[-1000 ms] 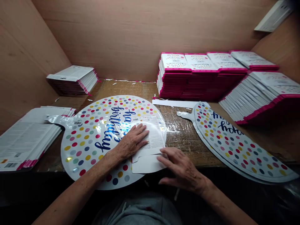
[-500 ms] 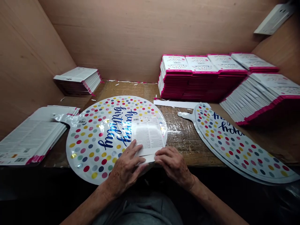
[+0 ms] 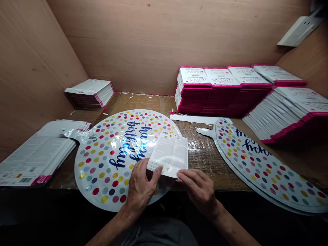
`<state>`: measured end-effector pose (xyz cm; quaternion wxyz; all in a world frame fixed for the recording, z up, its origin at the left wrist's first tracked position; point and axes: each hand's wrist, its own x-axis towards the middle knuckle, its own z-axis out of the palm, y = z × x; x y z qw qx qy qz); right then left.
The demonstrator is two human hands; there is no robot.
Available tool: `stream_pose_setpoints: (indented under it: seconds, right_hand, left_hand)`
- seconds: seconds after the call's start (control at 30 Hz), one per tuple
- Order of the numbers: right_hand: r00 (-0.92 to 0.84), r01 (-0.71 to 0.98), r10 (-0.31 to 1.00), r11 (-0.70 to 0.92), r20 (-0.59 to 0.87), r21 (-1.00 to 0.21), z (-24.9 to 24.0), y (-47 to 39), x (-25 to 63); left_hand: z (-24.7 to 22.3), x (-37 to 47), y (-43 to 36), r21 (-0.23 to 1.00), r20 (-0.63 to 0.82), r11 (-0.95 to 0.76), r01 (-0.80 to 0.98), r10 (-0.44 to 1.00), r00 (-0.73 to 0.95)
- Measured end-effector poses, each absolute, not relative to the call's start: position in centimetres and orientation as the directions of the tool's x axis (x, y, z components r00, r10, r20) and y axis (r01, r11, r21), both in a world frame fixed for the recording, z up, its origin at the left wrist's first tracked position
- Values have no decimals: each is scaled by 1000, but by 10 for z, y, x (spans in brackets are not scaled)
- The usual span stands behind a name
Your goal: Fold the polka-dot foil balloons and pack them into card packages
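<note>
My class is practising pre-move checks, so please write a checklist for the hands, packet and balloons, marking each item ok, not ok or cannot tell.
1. Left hand gripping the packet: ok.
2. Right hand holding the packet's near right corner: ok.
3. Round balloon wholly on the table: not ok, overhangs the near edge.
4. Half-round balloons apart from the round balloon: ok.
5. Packet's contents: cannot tell.

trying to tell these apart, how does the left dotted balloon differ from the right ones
The left balloon shows nearly whole and round, the right balloons roughly a semicircle. The left hand and right hand hold a printed card over the left balloon, not the right balloons. The word birthday reads whole on the left balloon; lettering on the right balloons is cut off. Both are white with multicoloured dots.
</note>
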<state>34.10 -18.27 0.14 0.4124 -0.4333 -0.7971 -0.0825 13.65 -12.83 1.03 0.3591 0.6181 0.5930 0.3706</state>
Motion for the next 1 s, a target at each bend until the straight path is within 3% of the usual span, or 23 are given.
stream_pose_setpoints:
  seconds: [0.07,0.1,0.2,0.37,0.53,0.7,0.77,0.83,0.9,1.0]
  right_hand:
    - [-285,740,602,632,746,-228,5,-164,328]
    - [-301,736,609,638,734,-227,5,-153,321]
    - [-337,769,695,592,635,-241,8,-120,297]
    - [-366,855,834,477,413,-205,25,-74,253]
    - [-495,849,837,524,234,-76,39,-52,206]
    - [-495,834,801,546,338,-73,29,-39,174]
    - [-534,755,711,645,457,-121,22,-27,170]
    - [-517,637,644,730,564,-249,18,-13,170]
    - [-408,508,684,721,605,-472,19,-2,171]
    - [-290,323,832,550,473,-770,22,-3,173]
  left_hand:
    - [24,134,-121,972,-192,187,140,981,27]
    - [29,132,-116,961,-274,276,-32,961,47]
    - [32,123,-99,876,-354,342,-340,935,29]
    - [21,104,-83,888,-311,249,-386,945,-105]
    - [15,82,-74,928,-286,217,-303,936,-205]
    - [14,59,-60,938,-261,163,-305,912,-317]
    - [17,53,-55,928,-262,147,-342,910,-321]
    - [22,46,-47,914,-258,135,-381,922,-290]
    - [28,36,-34,918,-240,122,-378,929,-283]
    - [38,10,2,940,-189,73,-333,925,-331]
